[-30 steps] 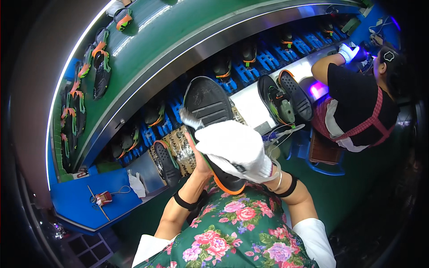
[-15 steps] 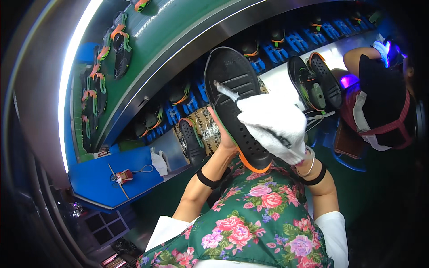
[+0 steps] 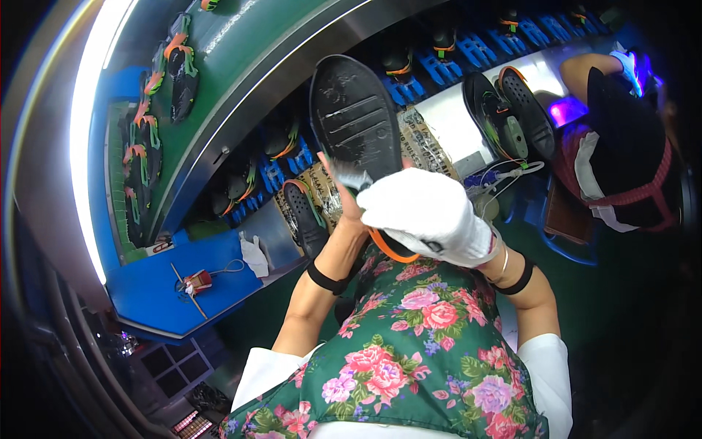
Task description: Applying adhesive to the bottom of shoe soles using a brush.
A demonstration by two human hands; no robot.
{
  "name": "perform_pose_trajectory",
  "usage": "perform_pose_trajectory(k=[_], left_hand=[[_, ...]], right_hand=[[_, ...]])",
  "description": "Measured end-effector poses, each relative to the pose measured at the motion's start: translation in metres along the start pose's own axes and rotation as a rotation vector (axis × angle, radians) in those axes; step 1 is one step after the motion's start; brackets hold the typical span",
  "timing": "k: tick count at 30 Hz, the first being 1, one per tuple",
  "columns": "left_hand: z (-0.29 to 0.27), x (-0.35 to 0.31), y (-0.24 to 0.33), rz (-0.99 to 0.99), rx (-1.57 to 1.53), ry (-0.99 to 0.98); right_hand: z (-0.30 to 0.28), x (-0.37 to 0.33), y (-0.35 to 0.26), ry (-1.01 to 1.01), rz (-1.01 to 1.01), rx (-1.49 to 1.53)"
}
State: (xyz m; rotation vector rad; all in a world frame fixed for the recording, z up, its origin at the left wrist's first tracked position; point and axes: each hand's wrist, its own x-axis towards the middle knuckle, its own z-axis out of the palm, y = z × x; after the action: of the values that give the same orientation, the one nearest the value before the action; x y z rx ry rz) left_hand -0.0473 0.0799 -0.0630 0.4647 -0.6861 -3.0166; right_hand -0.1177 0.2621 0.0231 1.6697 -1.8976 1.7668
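My left hand (image 3: pixel 349 199) is bare and grips a black shoe sole (image 3: pixel 355 121) by its edge, tilted up in front of me. Wet-looking streaks shine on the sole's forefoot, and orange trim shows at its heel. In a white glove, my right hand (image 3: pixel 428 216) is closed around a brush (image 3: pixel 352 175) with pale bristles, whose handle is hidden. The bristles are at the sole's middle, near its left edge. The glove covers much of the heel half.
Another black sole (image 3: pixel 303 219) lies left on taped cardboard (image 3: pixel 322 186). A shoe (image 3: pixel 486 117) and a sole (image 3: pixel 526 113) rest at right, near a co-worker's arm (image 3: pixel 592 69). A blue table (image 3: pixel 146 293) holds a small pot (image 3: pixel 197 282). Shoes stand on blue racks (image 3: pixel 479 55) beyond.
The sole has shifted left and up in my left hand. My right hand has brought the brush from the forefoot down to the sole's middle. The glove now covers more of the heel.
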Motion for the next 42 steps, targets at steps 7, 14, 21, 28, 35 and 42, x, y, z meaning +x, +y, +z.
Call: perform_pose_trajectory(k=[7,14,21,28,35,42], left_hand=[[0.005,0.004,0.005,-0.036,0.139,-0.176],[0.029,0.006,0.014,-0.009,-0.018,-0.236],[0.021,0.014,0.025,-0.022,0.074,-0.238],[0.016,0.025,0.037,0.04,0.164,-0.291],[0.026,0.027,0.043,0.112,0.191,-0.282],[0.035,0.029,0.046,0.153,0.275,-0.328]], right_hand=[[0.011,-0.019,0.008,-0.011,0.139,0.124],[-0.005,-0.013,0.005,0.066,0.085,0.005],[-0.001,-0.018,0.0,0.026,0.066,0.2],[0.008,-0.024,-0.004,0.028,0.027,0.06],[-0.003,-0.021,-0.001,0.11,0.168,0.129],[0.004,-0.028,-0.001,0.145,0.263,0.303]])
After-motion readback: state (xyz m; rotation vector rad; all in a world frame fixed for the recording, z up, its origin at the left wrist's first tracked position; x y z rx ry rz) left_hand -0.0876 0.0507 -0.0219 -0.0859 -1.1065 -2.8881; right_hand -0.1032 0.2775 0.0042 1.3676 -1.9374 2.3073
